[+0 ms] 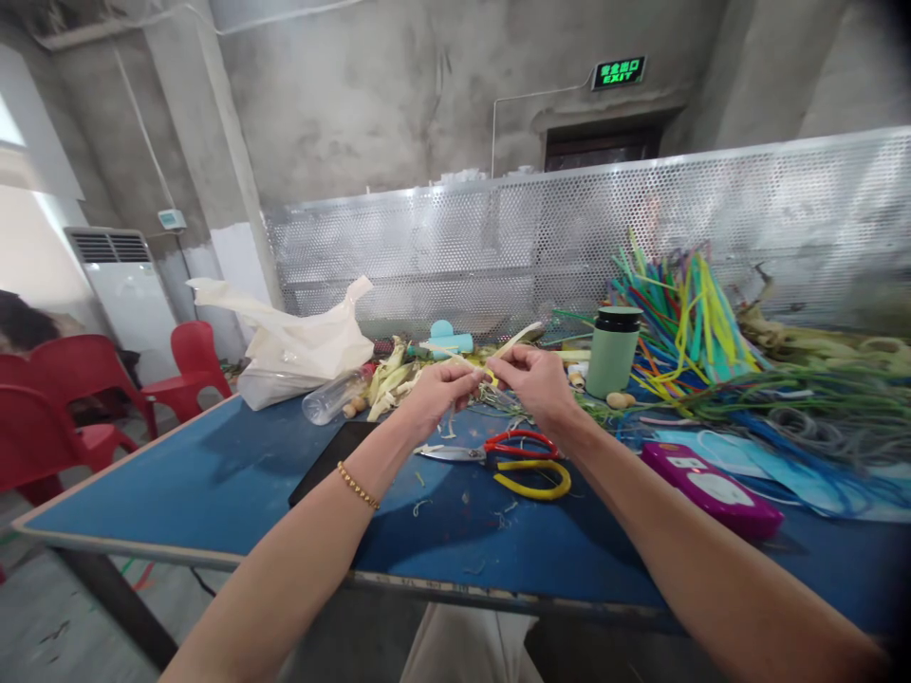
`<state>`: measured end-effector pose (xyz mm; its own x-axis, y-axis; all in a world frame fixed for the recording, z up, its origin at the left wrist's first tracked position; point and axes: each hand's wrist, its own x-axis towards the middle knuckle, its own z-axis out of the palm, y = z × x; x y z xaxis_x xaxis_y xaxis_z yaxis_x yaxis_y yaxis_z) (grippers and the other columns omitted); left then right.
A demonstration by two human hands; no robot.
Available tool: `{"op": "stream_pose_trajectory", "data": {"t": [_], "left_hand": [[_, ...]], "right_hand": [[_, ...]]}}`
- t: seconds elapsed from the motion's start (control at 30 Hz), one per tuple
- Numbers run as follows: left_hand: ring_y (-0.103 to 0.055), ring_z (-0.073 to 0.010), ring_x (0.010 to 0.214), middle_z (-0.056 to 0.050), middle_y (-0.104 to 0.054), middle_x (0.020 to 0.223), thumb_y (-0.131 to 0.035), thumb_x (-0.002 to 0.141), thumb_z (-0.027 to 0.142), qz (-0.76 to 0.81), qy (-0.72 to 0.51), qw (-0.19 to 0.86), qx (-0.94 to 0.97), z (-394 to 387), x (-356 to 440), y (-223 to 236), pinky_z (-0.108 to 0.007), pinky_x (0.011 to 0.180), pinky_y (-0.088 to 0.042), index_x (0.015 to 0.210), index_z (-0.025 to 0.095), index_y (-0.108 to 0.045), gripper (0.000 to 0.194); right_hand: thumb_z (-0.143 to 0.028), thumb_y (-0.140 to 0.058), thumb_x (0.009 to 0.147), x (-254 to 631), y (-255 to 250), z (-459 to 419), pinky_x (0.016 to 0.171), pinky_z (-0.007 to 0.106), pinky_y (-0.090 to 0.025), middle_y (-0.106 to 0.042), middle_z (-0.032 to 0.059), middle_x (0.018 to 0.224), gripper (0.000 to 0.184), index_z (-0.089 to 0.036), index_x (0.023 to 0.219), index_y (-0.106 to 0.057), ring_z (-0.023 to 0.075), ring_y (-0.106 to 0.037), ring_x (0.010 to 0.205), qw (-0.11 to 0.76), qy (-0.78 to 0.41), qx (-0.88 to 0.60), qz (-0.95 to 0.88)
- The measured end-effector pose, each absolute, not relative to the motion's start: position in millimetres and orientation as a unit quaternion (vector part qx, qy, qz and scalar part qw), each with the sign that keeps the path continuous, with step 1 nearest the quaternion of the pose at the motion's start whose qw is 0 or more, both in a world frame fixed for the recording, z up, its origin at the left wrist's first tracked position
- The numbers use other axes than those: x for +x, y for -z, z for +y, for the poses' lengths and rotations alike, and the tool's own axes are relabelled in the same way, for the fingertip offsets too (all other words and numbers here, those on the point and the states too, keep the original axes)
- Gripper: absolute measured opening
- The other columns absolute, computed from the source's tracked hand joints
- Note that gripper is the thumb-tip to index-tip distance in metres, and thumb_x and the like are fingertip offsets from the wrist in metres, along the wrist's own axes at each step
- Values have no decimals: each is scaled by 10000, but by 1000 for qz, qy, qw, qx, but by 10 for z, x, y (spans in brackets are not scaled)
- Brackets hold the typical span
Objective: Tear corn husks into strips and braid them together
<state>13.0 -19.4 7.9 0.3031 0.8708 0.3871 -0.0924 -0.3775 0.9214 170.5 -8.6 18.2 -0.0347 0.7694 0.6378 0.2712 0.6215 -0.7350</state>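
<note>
Above the blue table (228, 503) my two hands meet with their fingertips close together. My left hand (439, 394), below a beaded bracelet, pinches the near end of a pale strip of corn husk (522, 338). My right hand (537, 381) is closed on the same strip, whose tip sticks up past the fingers. Just what lies between the fingertips is partly hidden. Under the hands, scissors (491, 456) with one red and one yellow handle lie on the table, blades to the left. More corn husks (388, 379) are heaped behind my left hand.
A white plastic bag (303, 346) and a clear bottle (334, 396) stand to the left, near a dark flat tablet (334, 465). Rightward are a green jar (612, 356), colourful pipe cleaners (687, 318), a purple device (712, 489) and tangled cords (797, 427). Scraps dot the table.
</note>
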Motion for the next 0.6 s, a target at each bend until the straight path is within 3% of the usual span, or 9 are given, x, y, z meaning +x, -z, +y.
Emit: {"op": "stream_pose_trajectory", "data": {"t": [0.1,0.27,0.43,0.5,0.6], "left_hand": [[-510,-86,567,-53,-628,668,-733,699,363,302,-508,460,663,-219,141,-95,-238,564,-357,699,85,-681,283],[-583,-122,651,-79,-671,727,-766,674,319,304,-528,498,617,-189,142,-74,-231,584,-372,766,80,-720,261],[-571,-101,650,-76,-683,860,-771,669,275,328,-588,553,490,-89,93,-47,-221,552,-355,935,124,-732,309],[-564,-102,653,-68,-682,865,-767,672,268,332,-596,568,460,-70,86,-40,-227,558,-359,947,140,-733,305],[-579,-118,705,-62,-694,876,-776,663,278,307,-603,577,457,-65,111,-11,-236,602,-383,928,156,-736,295]], "right_hand": [[-352,-626,737,1708,-156,-44,520,258,-364,-565,12,565,241,-146,615,-599,115,-468,525,578,-197,-376,-697],[-365,-592,781,1771,-158,11,578,275,-399,-618,47,649,241,-141,709,-645,145,-514,592,571,-138,-394,-707],[-326,-524,848,1804,-242,-106,749,320,-392,-639,84,845,209,-170,772,-639,201,-535,826,619,165,-397,-658],[-319,-506,861,1756,-228,-150,671,283,-380,-612,54,721,232,-164,734,-622,159,-511,688,603,143,-375,-690],[-296,-509,835,1649,-144,-155,539,250,-315,-534,3,550,261,-154,640,-608,115,-441,531,508,6,-378,-774]]}}
